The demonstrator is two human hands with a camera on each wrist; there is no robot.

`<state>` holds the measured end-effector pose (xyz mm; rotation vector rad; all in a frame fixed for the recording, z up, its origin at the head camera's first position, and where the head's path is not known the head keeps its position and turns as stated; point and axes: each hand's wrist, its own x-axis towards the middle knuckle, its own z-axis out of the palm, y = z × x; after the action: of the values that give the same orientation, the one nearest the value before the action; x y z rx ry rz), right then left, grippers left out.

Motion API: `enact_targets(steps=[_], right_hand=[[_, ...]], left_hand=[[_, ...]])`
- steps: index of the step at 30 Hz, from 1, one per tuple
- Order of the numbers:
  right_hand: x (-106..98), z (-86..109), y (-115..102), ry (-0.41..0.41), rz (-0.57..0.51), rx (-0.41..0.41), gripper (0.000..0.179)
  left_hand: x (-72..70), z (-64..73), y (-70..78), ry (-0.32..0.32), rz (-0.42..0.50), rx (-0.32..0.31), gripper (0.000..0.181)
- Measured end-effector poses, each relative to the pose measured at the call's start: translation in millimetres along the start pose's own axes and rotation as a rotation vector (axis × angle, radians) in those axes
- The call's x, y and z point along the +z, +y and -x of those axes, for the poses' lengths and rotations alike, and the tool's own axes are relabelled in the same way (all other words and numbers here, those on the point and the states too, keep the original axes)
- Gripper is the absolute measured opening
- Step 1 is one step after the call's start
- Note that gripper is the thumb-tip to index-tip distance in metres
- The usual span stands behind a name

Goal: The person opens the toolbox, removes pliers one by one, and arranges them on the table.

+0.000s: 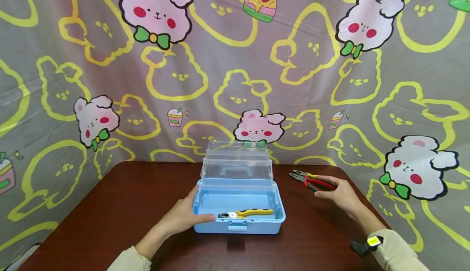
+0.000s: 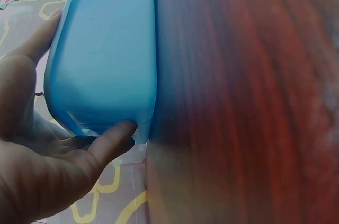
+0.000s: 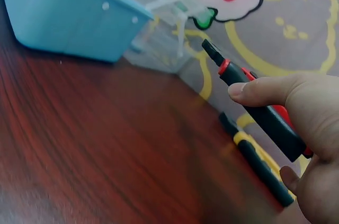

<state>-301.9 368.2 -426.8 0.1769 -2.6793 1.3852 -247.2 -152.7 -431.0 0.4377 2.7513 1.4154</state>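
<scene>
A light blue toolbox (image 1: 257,227) with a raised clear lid (image 1: 238,167) stands in the middle of the table. My left hand (image 1: 180,218) grips its left end, thumb at the front corner and fingers along the side. Inside the box, yellow-handled pliers (image 1: 255,212) lie near the front rim. To the right of the box, my right hand (image 1: 342,195) holds red-and-black pliers (image 3: 265,121) by the handles, thumb on the black grip. Just beyond these are yellow-and-black pliers (image 3: 259,166), partly covered by the held pair in the head view.
The dark reddish wooden table (image 1: 147,193) reaches back to a patterned curtain (image 1: 235,91), which also hangs on both sides. A latch (image 1: 237,225) sits on the box's front. A dark strap with a yellow-lit device (image 1: 374,241) is on the right wrist.
</scene>
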Motion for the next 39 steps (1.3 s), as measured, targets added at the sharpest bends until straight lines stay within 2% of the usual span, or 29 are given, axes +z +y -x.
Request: enact_targets(steps=[11,18,20,23,26,29,31,39], right_hand=[[3.8,8.3,28.6,0.005,0.015,0.099,0.081],[11.7,7.1,37.5,0.016,0.042,0.106,0.08],[14.5,6.4,39.9,0.017,0.082,0.103,0.08],[17.1,5.6,40.7,0.014,0.206,0.079,0.079],[16.3,4.0,38.5,0.003,0.354,0.019,0.076],[13.9,2.3,38.0,-0.013,0.415,-0.03,0.073],[13.5,2.1,40.6,-0.022,0.408,-0.042,0.073],[14.9,2.6,44.8,-0.023,0.353,-0.008,0.078]], left_hand=[[1.3,1.1,-0.1,-0.011,0.012,-0.004,0.123],[2.2,0.4,-0.9,-0.014,0.038,0.011,0.123],[2.6,0.0,-1.1,-0.015,0.037,0.012,0.122],[2.6,0.2,-1.0,-0.018,0.028,0.006,0.123],[1.6,0.6,-0.3,-0.019,0.019,0.005,0.123],[0.8,0.8,-0.1,-0.017,0.025,0.012,0.122],[1.1,0.8,-0.4,-0.015,0.032,0.015,0.122],[0.9,1.3,-1.6,-0.011,0.037,0.011,0.122]])
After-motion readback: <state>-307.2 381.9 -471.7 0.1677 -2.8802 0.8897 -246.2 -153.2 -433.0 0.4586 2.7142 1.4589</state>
